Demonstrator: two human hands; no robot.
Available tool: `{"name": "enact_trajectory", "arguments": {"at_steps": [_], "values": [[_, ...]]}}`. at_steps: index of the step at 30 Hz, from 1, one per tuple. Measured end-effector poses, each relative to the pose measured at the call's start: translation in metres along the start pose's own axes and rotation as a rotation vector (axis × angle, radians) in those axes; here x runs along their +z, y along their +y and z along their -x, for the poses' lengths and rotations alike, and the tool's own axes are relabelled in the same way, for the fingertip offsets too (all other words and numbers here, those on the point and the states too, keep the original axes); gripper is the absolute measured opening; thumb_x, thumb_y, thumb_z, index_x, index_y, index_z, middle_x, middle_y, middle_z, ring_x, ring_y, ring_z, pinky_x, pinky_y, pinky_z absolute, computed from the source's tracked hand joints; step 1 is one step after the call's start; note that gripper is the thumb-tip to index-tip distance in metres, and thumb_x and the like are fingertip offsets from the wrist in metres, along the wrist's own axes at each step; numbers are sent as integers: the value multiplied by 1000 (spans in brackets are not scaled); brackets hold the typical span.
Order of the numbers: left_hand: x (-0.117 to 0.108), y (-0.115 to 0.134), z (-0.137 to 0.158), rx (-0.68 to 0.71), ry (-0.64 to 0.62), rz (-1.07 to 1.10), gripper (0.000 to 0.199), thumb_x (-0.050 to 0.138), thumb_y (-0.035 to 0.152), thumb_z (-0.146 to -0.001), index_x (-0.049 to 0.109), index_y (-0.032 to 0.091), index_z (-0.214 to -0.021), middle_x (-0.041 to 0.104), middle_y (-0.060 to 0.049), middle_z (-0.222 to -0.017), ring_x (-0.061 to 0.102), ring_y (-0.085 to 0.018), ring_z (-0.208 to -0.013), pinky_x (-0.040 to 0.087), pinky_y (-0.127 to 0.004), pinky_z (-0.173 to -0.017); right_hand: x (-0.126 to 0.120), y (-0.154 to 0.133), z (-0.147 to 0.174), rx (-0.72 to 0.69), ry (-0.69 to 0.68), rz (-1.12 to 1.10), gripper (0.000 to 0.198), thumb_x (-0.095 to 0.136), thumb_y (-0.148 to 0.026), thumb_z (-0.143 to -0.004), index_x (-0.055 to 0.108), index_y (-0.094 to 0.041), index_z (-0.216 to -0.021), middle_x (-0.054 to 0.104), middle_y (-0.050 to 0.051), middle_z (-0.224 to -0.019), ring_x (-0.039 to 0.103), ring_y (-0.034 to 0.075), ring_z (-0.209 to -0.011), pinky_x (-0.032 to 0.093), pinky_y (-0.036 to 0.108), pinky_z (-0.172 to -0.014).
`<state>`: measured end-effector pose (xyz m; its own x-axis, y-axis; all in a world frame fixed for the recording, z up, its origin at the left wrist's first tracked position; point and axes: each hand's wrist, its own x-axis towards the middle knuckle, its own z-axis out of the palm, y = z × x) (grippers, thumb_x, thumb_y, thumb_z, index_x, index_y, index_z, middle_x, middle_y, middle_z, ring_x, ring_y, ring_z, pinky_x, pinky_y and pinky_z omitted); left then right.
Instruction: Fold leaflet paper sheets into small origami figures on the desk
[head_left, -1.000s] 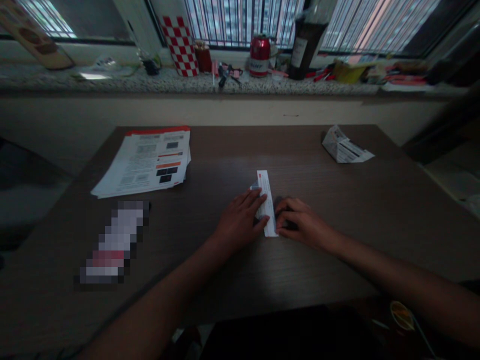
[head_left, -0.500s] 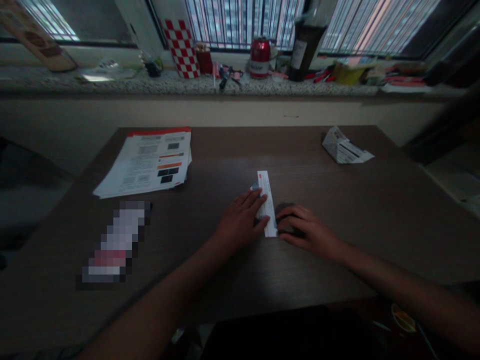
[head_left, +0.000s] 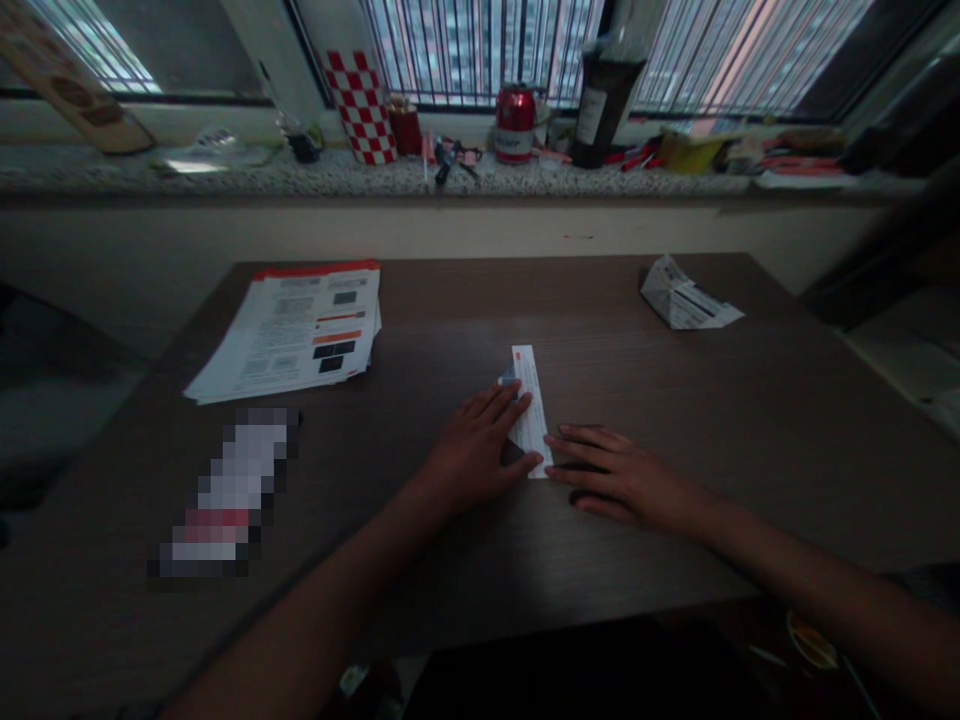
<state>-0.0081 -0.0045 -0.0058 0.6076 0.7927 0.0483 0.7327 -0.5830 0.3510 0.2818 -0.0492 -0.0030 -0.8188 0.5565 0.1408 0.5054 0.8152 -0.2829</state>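
Observation:
A narrow folded strip of printed paper [head_left: 532, 400] lies on the brown table, a small triangular flap showing along its left side. My left hand [head_left: 480, 440] rests on that flap and the strip's left edge, fingers stretched out and thumb near the lower end. On the other side, my right hand [head_left: 619, 470] lies low over the table with its fingers extended. Its fingertips reach the lower right edge of the paper. Part of the flap is hidden beneath my left hand.
A stack of printed sheets [head_left: 300, 335] lies at the table's back left, with a pixelated oblong object [head_left: 229, 490] in front of it. At the back right sits a folded paper piece [head_left: 686, 297]. Beyond the table, the windowsill holds a red can [head_left: 515, 125] and a checkered container [head_left: 361, 108].
My right hand's curled fingers have straightened and flattened beside the paper's lower edge. My left hand stays on the paper. The whole view has shifted slightly.

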Motion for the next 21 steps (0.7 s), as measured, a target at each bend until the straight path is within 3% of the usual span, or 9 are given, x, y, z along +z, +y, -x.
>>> {"name": "enact_trajectory", "arguments": {"at_steps": [11, 17, 21], "values": [[3, -5, 1, 23, -1, -6, 87, 55, 69, -98, 26, 27, -168, 26, -8, -176, 25, -32, -162, 27, -53, -129, -2, -1, 1, 3, -15, -40, 54, 69, -32, -102, 55, -37, -154, 40, 4, -170, 34, 32, -158, 41, 59, -122], [-4, -4, 2, 42, -47, -13, 104, 61, 79, -90, 24, 24, -169, 23, -10, -176, 21, -33, -163, 24, -51, -131, -1, 2, 3, 1, -29, -49, 56, 65, -33, -104, 50, -38, -157, 36, 4, -173, 30, 31, -160, 39, 59, -123], [-4, -3, 2, 32, -48, -23, 104, 62, 79, -89, 25, 23, -169, 22, -10, -177, 21, -33, -163, 24, -52, -131, 1, 4, 3, 12, -20, -91, 58, 68, -35, -102, 50, -37, -157, 39, 4, -171, 31, 29, -160, 39, 56, -124]]}}
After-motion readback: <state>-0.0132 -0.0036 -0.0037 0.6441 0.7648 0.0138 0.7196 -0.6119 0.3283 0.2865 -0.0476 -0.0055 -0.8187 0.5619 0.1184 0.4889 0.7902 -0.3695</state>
